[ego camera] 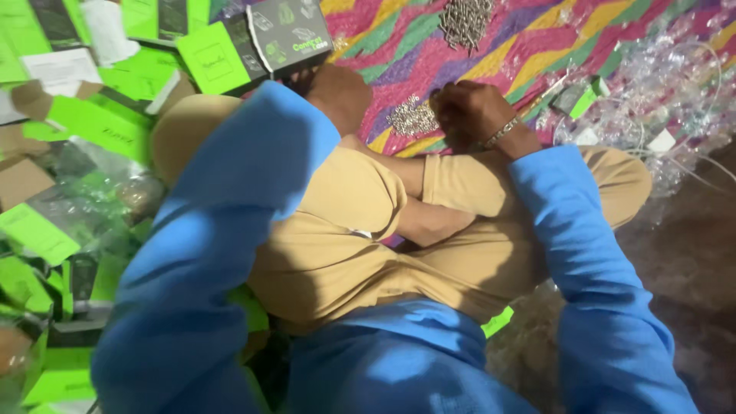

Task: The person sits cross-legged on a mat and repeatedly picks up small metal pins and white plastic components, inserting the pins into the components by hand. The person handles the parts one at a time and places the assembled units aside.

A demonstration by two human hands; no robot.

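Seated cross-legged on a striped, many-coloured cloth (pixel 537 38), in tan trousers and blue sleeves. Left hand (pixel 337 96) reaching far toward a grey-and-green carton (pixel 287 34); fingers hidden behind the wrist and sleeve, so grip impossible to tell, and contact with the carton unclear. Right hand (pixel 468 111), bracelet at the wrist, curled over the cloth just right of a small heap of shiny metal pieces (pixel 412 117); fingertips tucked under, so no telling whether anything is pinched. Larger pile of the same metal pieces (pixel 465 21) farther off, cut by the top edge. Green flat cartons (pixel 92 123) heaped at left, contents not visible. Clear plastic bags (pixel 667 84) at far right, blurred, with small pale items inside, too indistinct to name.
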